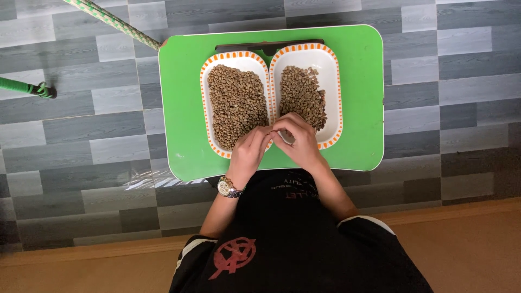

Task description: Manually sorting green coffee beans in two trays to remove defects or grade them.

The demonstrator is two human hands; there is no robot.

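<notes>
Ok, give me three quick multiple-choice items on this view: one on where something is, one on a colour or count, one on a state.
1. Where do both hands meet?
A. At the near ends of the two dishes
B. On the floor
C. At the table's far edge

2. What colour is the table top?
A. Blue
B. Green
C. Red

3. What state are the dishes in?
A. Empty
B. Stacked
C. Both hold beans

Answers:
1 A: the left hand and right hand touch over the near ends of the left dish and right dish.
2 B: the table is bright green.
3 C: brownish beans fill both, side by side.
</notes>
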